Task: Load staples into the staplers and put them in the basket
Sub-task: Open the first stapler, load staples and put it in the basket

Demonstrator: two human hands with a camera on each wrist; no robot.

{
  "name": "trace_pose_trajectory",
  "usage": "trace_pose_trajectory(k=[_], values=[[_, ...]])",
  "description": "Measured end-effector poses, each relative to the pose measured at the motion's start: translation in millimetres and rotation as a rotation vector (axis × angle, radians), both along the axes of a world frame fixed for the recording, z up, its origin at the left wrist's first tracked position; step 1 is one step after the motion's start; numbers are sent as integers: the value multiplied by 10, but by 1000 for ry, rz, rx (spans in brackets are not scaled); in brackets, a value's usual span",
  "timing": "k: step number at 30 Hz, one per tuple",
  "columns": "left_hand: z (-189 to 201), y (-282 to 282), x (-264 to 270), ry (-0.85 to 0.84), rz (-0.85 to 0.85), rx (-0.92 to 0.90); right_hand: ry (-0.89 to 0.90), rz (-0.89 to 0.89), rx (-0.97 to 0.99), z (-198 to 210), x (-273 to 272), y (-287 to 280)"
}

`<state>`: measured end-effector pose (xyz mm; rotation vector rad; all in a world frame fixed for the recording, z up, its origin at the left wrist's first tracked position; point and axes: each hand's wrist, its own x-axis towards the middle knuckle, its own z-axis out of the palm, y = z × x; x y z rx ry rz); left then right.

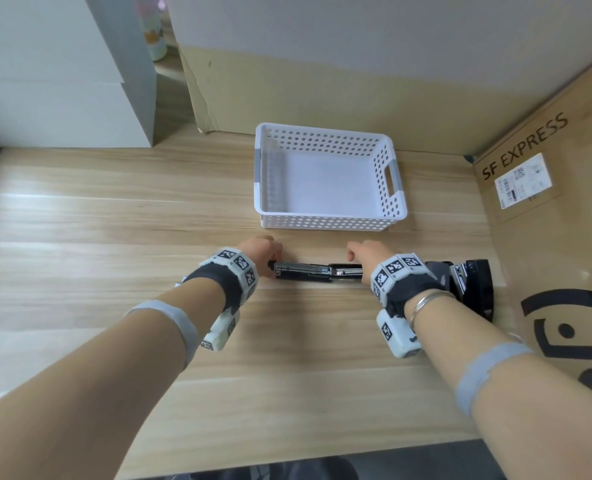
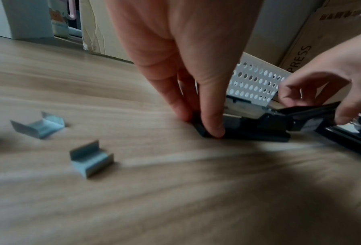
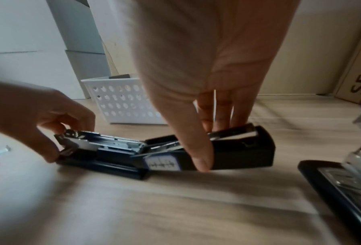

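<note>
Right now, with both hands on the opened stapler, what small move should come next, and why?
Probably the left hand lets go and picks up a staple strip: the stapler lies opened flat, its channel exposed, and the strips lie loose on the table beside that hand.

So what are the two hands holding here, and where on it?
Both hold the opened stapler: the left hand pinches the base's front end, the right hand grips the flipped-back top cover.
</note>
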<state>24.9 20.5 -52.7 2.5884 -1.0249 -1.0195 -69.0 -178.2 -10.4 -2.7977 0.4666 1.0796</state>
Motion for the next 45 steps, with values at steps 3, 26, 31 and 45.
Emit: trace_pose_trajectory(k=[3, 26, 31, 45], values=[[105, 162, 145, 21, 49, -44, -26, 37, 67, 52, 47, 114], [26, 736, 132, -66, -38, -75, -266, 80, 233, -80, 331, 797], [133, 484, 159, 103, 207, -352, -360, -81, 444, -28, 397, 849], [107, 191, 138, 402, 474, -473, -480, -183, 623, 36, 333, 767]])
